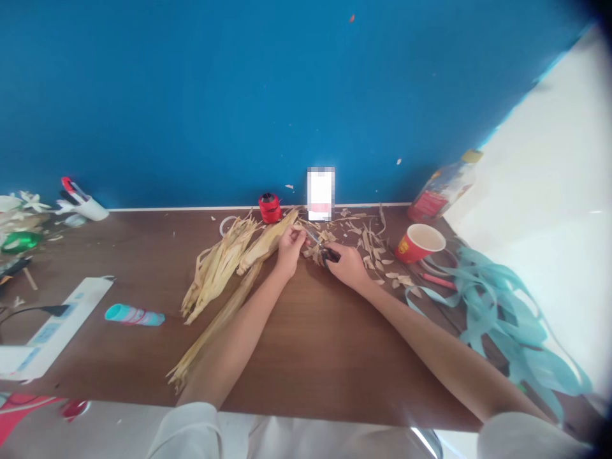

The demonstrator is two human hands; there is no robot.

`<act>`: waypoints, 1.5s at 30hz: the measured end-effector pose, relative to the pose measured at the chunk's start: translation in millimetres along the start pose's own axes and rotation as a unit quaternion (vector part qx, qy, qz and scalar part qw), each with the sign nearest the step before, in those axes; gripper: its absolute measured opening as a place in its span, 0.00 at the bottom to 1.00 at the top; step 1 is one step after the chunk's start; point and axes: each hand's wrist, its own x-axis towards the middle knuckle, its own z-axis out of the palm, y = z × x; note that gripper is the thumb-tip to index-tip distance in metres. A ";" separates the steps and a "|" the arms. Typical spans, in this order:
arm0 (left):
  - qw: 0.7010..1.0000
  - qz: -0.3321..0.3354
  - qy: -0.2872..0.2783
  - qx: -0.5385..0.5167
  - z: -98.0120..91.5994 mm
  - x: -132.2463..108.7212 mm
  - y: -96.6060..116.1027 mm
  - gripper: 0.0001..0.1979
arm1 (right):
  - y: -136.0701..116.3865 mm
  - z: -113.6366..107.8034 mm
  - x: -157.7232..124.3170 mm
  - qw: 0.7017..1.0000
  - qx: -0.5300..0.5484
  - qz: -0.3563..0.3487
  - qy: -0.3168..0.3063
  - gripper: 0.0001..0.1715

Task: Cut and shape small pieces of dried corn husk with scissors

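My left hand (290, 248) is closed in a pinch at the middle of the desk, on a small pale strip of dried husk (298, 227). My right hand (350, 266) is wrapped round the dark handles of a pair of scissors (314, 238), whose blades point at the left fingertips. Bundles of dried corn husk (217, 271) lie left of the left hand, and a long husk strip (210, 341) runs along the left forearm. Cut husk scraps (370, 245) are scattered behind and to the right of the scissors.
A red spool (270, 209) and an upright phone-like panel (320, 194) stand by the blue wall. To the right are a paper cup (419, 243), a leaning bottle (442, 188) and tangled teal ribbon (507, 306). Leftward lie a teal roll (134, 315) and a power strip (69, 325).
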 end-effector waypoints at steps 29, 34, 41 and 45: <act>1.000 0.010 0.021 0.015 -0.4 0.7 -3.2 0.12 | 3.4 2.7 -1.8 0.998 -0.069 -0.002 0.001 0.19; 0.999 0.013 0.022 0.043 -0.1 0.0 -2.3 0.13 | 5.8 3.7 -1.2 0.998 -0.066 -0.001 -0.001 0.20; 0.999 0.011 0.019 0.038 -0.4 0.7 -2.3 0.12 | 6.9 3.5 -0.8 0.997 -0.081 0.008 -0.007 0.20; 0.999 0.020 0.019 0.034 0.3 0.7 -2.2 0.11 | 5.5 1.6 -1.0 0.995 -0.101 0.014 -0.016 0.21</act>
